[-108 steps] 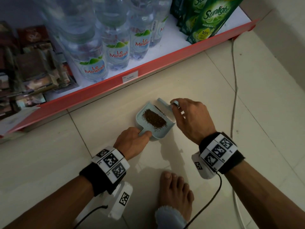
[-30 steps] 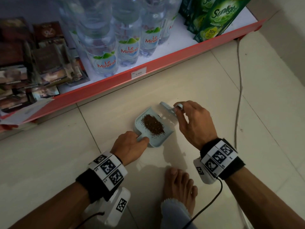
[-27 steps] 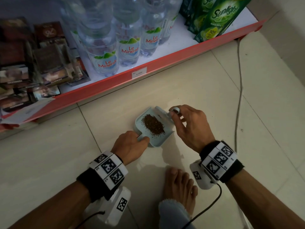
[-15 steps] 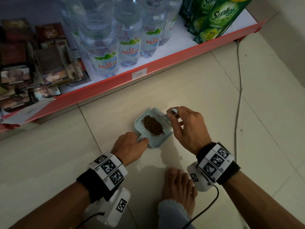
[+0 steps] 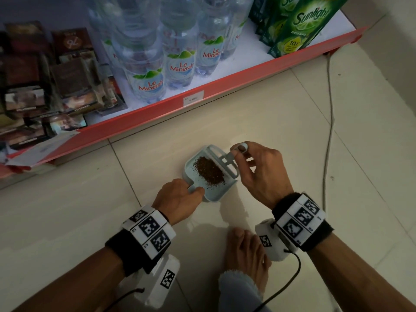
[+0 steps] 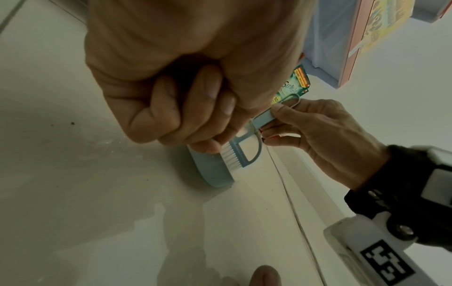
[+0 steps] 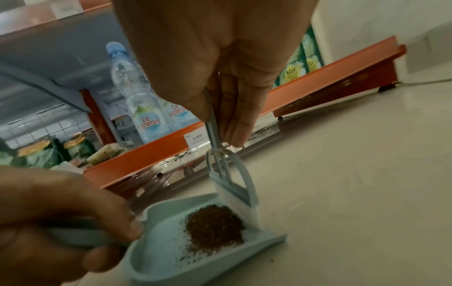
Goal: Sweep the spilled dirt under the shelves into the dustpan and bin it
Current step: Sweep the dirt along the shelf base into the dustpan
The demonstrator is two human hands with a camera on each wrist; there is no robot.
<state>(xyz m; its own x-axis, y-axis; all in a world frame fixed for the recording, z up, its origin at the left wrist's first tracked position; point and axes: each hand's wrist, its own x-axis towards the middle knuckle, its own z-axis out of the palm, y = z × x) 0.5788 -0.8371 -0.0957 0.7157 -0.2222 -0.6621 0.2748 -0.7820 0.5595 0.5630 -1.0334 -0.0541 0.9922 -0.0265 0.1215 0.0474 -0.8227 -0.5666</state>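
A small pale blue dustpan (image 5: 191,172) lies on the floor tiles in front of the shelf, with a heap of brown dirt (image 5: 209,171) in it. My left hand (image 5: 180,199) grips its handle (image 7: 80,235) at the near side. My right hand (image 5: 258,170) pinches the handle of a small blue brush (image 5: 226,162), whose white bristles (image 7: 242,207) stand at the pan's open lip against the heap (image 7: 215,225). From the left wrist view the brush (image 6: 240,151) and pan wall (image 6: 210,170) show beyond my curled fingers.
A red-edged bottom shelf (image 5: 157,113) carries water bottles (image 5: 148,70), green soap pouches (image 5: 299,25) and dark packets (image 5: 40,86). A thin cable (image 5: 329,109) runs along the floor at right. My bare foot (image 5: 245,255) is just behind the pan. A few dirt specks (image 6: 72,123) lie on tiles.
The brush has swung from the pan's far right corner onto its open lip, pushing against the heap. My right hand came slightly left and nearer. The left hand stayed put.
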